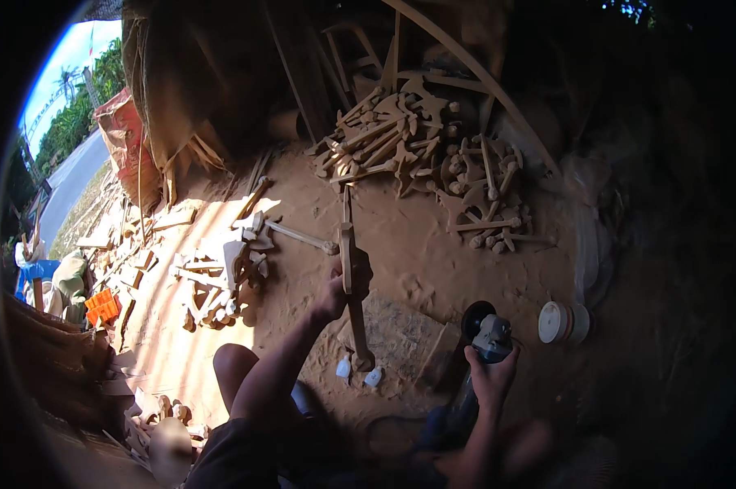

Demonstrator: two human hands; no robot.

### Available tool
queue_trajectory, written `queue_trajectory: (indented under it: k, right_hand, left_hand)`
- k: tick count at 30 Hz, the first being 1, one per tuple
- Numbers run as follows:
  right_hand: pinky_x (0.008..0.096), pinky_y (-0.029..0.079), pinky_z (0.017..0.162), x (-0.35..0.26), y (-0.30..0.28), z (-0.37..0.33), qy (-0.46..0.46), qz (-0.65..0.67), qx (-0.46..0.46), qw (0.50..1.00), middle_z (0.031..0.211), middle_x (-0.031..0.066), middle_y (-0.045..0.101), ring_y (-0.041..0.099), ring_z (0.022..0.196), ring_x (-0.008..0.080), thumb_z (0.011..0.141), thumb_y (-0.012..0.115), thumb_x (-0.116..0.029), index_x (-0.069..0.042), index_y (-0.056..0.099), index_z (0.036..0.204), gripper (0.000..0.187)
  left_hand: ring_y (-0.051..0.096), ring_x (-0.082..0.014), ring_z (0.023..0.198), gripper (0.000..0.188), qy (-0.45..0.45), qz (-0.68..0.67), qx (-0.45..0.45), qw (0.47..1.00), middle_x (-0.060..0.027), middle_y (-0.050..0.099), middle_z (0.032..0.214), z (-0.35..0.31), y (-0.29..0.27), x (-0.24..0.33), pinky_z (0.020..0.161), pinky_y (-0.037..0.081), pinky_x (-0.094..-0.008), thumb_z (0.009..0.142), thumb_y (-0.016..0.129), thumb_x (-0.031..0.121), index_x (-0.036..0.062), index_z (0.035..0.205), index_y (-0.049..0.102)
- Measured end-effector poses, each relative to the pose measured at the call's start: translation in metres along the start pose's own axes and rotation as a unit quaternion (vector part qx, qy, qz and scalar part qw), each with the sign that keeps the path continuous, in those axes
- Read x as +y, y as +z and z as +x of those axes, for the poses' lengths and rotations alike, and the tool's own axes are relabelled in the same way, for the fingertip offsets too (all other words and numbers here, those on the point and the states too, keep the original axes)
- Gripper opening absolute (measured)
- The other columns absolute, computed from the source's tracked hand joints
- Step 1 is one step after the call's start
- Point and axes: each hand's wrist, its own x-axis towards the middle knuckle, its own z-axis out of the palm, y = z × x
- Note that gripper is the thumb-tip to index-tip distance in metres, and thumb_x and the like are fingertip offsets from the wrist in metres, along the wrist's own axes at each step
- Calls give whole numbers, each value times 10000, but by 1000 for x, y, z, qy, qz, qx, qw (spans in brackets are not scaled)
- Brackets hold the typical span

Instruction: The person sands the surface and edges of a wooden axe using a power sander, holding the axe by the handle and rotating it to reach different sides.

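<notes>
My left hand point(335, 292) is closed around a long carved wooden piece point(348, 257), held upright in the middle of the view. Its narrow tip points away from me, and a rounded knob shows at the near end. In my right hand point(492, 381) is an angle grinder point(493, 334), gripped by its body. The grinder's dark round disc point(477, 316) faces away from me, apart from the wood. Beneath the wooden piece lies a flat, dust-covered board point(396, 322). Shade hides part of the grinder's rear end.
A large heap of carved wooden pieces point(401, 134) lies at the far side, and a smaller sunlit pile point(229, 265) at the left. White round containers point(555, 323) stand right of the grinder. Sawdust covers the ground point(295, 183). An orange block point(101, 306) sits far left.
</notes>
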Motion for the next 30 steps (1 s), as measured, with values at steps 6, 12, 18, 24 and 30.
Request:
queue_trajectory:
  k: [6,12,18,24,30]
  right_hand:
    - [397,554,940,-23,7,-10,-6,91,0,996,1162,161,695,705,1046,255,762,951,-257,45,512,1338,785]
    - [340,549,877,-60,2,-20,17,218,-90,972,1074,79,692,682,952,168,789,900,-154,2,563,1264,603]
    - [319,553,861,-79,26,-39,-31,271,-141,952,1034,56,688,672,911,136,791,876,-129,-9,584,1202,518]
    - [327,560,875,-81,31,-50,-46,242,-152,957,1056,61,687,681,922,142,801,886,-115,-7,547,1249,572]
    - [353,565,907,-69,24,-49,-1,275,-164,947,1116,88,673,683,977,158,797,903,-141,3,524,1301,647]
  left_hand:
    - [639,-266,543,73,62,401,135,904,-110,601,612,-22,3,-29,512,489,-394,905,641,118,75,857,607]
    - [729,-406,765,126,110,747,66,653,-173,710,843,-33,19,-17,636,576,-513,923,663,193,88,948,598]
    - [751,-346,882,111,94,804,10,587,-115,730,919,-45,22,-25,729,606,-497,919,638,210,108,957,617]
    - [753,-347,806,100,135,788,27,600,-112,728,897,-50,27,-24,663,607,-498,912,630,182,93,920,585]
    - [736,-367,698,95,133,773,43,619,-121,708,799,-53,27,-11,579,582,-513,899,631,167,94,909,572]
